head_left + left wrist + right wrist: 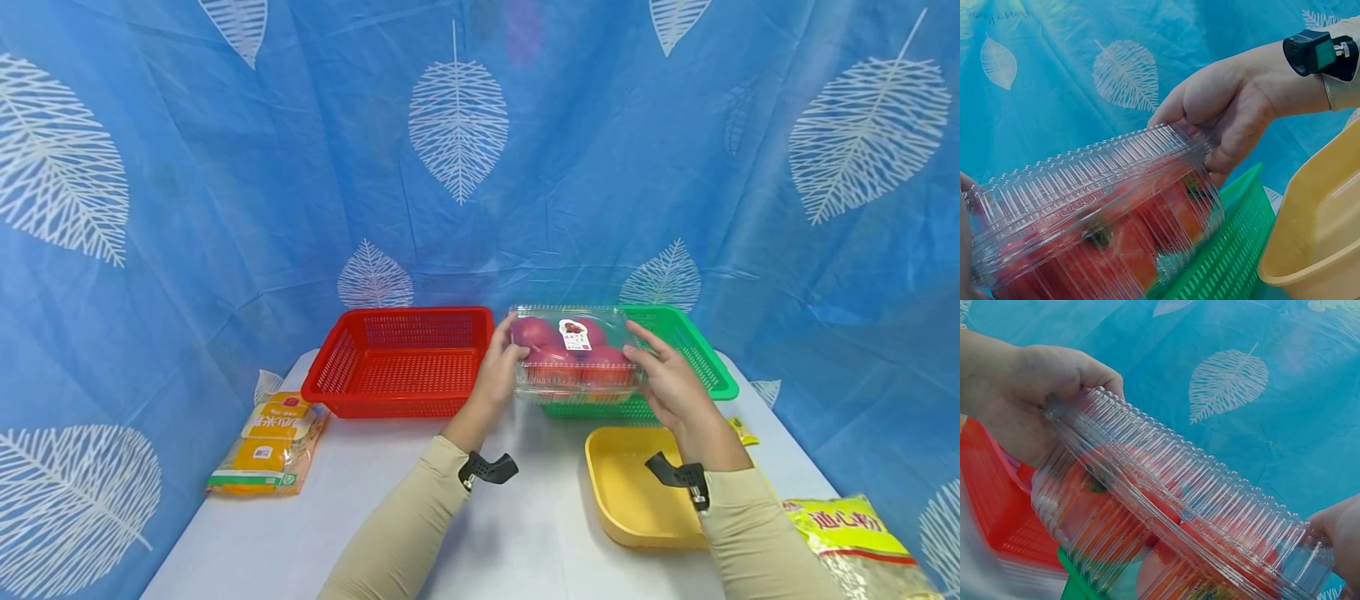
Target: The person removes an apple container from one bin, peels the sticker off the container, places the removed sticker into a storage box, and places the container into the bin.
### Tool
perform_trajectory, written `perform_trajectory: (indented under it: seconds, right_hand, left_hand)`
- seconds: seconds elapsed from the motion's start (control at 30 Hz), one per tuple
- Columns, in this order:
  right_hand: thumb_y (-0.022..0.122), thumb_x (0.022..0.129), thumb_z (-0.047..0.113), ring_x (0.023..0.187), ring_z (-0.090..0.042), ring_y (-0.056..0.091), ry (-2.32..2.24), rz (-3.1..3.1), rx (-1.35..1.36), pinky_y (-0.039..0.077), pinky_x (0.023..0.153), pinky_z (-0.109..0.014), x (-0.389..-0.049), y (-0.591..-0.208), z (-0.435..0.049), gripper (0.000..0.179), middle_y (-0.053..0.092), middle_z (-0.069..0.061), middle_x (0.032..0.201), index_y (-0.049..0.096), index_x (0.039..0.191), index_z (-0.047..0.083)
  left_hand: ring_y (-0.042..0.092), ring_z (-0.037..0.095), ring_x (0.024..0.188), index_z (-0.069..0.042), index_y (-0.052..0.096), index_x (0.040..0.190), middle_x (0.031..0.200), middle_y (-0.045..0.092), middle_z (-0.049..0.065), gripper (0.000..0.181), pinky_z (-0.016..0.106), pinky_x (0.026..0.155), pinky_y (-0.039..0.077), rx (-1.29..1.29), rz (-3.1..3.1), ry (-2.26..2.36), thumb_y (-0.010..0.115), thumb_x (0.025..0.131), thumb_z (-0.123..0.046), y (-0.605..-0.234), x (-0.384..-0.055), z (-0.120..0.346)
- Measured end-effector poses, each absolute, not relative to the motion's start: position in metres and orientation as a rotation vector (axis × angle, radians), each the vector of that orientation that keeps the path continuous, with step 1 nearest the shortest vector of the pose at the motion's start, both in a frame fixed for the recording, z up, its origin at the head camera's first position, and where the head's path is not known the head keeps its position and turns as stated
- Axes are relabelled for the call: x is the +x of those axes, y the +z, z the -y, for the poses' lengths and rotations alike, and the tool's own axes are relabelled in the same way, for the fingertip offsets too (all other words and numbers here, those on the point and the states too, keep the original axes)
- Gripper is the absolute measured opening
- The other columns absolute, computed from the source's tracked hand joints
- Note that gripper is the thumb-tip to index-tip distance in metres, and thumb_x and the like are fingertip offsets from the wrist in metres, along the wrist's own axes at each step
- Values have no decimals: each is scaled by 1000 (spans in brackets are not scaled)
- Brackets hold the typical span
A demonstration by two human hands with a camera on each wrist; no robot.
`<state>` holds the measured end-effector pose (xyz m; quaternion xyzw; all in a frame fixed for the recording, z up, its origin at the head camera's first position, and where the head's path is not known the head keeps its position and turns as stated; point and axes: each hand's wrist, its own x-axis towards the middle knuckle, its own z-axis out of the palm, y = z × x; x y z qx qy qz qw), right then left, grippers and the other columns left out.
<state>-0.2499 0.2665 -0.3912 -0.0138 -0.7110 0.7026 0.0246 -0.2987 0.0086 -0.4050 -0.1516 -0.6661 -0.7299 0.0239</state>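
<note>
A clear plastic clamshell box of tomatoes [576, 354] is held up between my two hands, over the front of the green basket [701, 358]. Several red tomatoes show through its ribbed walls, and a white label sits on the lid. My left hand [495, 367] grips the box's left end, thumb toward the lid. At the right end, my right hand [671, 383] grips it the same way. In the left wrist view the right hand [1229, 112] wraps the box's far end. The right wrist view shows the left hand [1054, 394] around the opposite end.
A red basket [405, 406] stands at the back left. Beside it lies an orange-and-yellow food packet [270, 442]. A yellow tub [630, 500] sits below my right forearm. A yellow pasta bag [855, 533] is at the right front, and a small yellow packet [742, 431] lies behind the tub.
</note>
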Motion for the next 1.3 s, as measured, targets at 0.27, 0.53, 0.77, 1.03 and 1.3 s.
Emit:
perform_trajectory:
  seconds: [0.27,0.53,0.77,1.03,1.3]
  right_hand:
    - [52,113,26,150,-42,30,2173,2202,-63,41,112,-50,-246,-391,-263,62,9,-14,174,26,169,27]
    - [50,113,24,149,-42,30,2182,2199,-52,47,108,-43,-243,-390,-258,62,9,-14,174,25,170,28]
    - [50,113,22,149,-43,31,2192,2182,-41,53,99,-33,-243,-393,-255,62,10,-15,173,26,169,28]
    - [51,113,21,150,-40,29,2223,2166,-15,43,111,-46,-241,-393,-251,62,8,-13,174,25,169,28]
    - [49,114,20,150,-41,29,2244,2156,-4,43,111,-45,-239,-395,-247,62,7,-14,173,24,170,27]
  left_hand:
    - [30,35,152,-14,34,165,168,31,14,70,56,120,27,-474,2065,-2266,52,97,-11,-406,-296,-5]
    - [29,35,152,-13,34,164,169,29,14,68,58,120,25,-485,2060,-2261,50,98,-11,-407,-293,0]
    - [25,36,153,-15,35,164,170,27,15,69,59,120,24,-479,2071,-2269,51,98,-11,-407,-290,5]
    - [18,33,156,-8,33,164,172,21,12,69,51,123,21,-513,2022,-2276,51,97,-7,-409,-290,9]
    - [19,33,156,-9,35,164,172,21,11,68,52,122,23,-517,2023,-2265,50,98,-6,-410,-290,12]
